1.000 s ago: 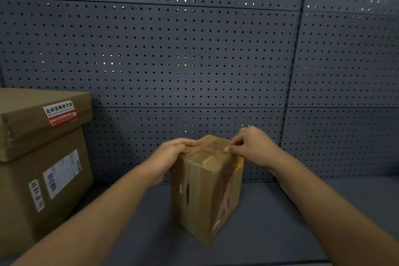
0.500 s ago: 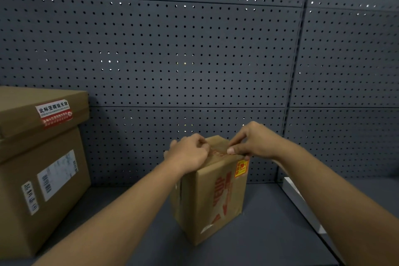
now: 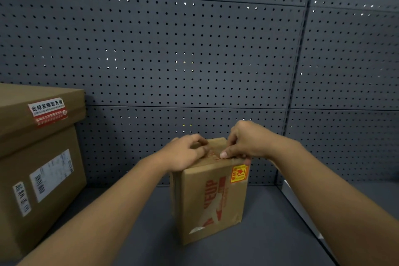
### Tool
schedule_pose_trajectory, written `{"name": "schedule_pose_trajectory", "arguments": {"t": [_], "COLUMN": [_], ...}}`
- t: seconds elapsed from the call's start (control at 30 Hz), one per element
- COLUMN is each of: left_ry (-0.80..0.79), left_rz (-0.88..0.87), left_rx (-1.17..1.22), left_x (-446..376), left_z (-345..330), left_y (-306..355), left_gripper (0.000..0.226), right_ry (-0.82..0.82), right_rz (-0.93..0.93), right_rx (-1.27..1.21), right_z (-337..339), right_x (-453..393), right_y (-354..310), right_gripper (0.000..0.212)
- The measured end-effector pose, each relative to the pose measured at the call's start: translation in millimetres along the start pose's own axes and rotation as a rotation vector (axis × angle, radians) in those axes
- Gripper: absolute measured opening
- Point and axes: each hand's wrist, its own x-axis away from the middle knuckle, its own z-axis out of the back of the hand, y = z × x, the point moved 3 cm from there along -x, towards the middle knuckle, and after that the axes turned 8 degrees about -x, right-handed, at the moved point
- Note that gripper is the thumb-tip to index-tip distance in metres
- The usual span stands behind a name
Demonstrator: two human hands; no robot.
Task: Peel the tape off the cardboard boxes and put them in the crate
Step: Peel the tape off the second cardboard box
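2 hands met on top of the small cardboard box (image 3: 212, 198), which stood upright on the dark grey shelf (image 3: 265, 242), just in front of the perforated back panel (image 3: 172, 49). Bare shelf lay on either side of that box: a wide strip to its left before the large lidded carton (image 3: 36, 175), well apart from it, and a narrower strip to its right up to the shelf's pale edge. The left hand (image 3: 183, 153) lay over the box's top left corner, fingers curled down onto the taped seam, whether it pinched anything I could not tell. The right hand (image 3: 246, 141) arched over the top right, thumb and fingers pinching at the tape (image 3: 212, 153) near the front edge.
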Motion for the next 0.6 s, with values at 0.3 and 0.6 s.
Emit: {"name": "schedule_pose_trajectory", "arguments": {"t": [0.3, 0.6], "left_ry": [-0.024, -0.052], "left_rz": [-0.053, -0.101], "left_rx": [0.017, 0.079], "left_x": [-3.0, -9.4], "left_z": [-1.6, -3.6], "left_y": [-4.5, -10.1], "left_gripper": [0.053, 0.051], "right_ry": [0.025, 0.046], "right_rz": [0.014, 0.030], "right_rx": [0.081, 0.021], "right_z": [-8.5, -5.2], "right_x": [-2.2, 2.1], "right_y": [6.1, 5.0], "right_gripper": [0.023, 0.024]}}
